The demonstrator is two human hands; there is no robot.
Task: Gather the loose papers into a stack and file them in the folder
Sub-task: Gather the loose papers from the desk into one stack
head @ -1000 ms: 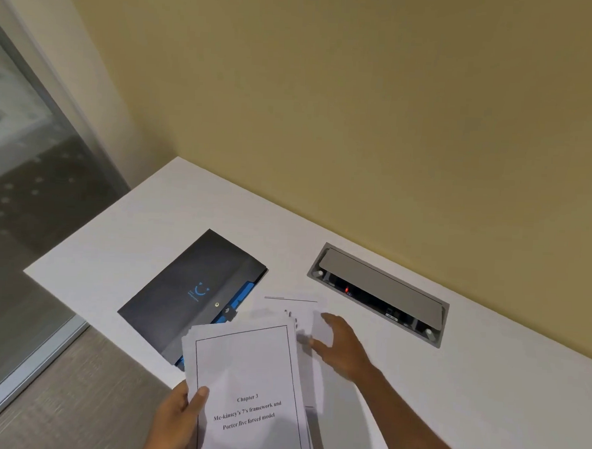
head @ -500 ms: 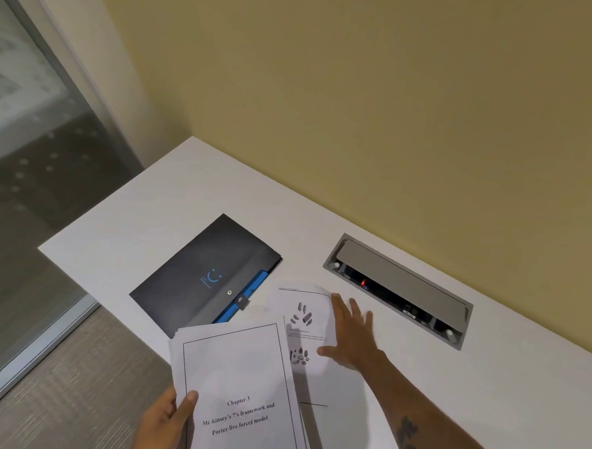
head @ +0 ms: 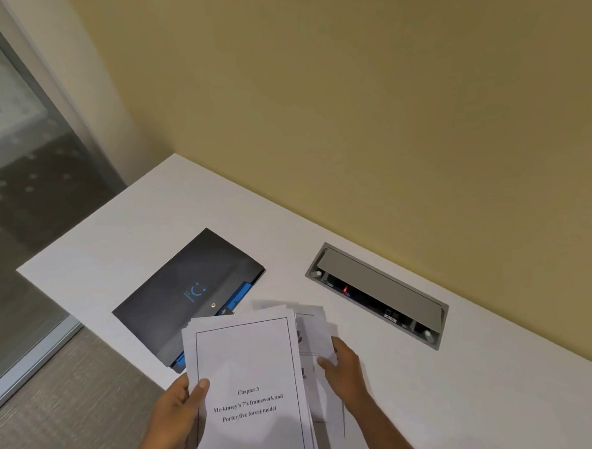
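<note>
Papers [head: 252, 376] in both hands, unfiled

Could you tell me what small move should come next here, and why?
Probably slide the loose sheet under the stack. The right hand grips that sheet beside the stack in the left hand, and the folder lies shut.

Black folder [head: 177, 297], white papers [head: 246, 352]
</note>
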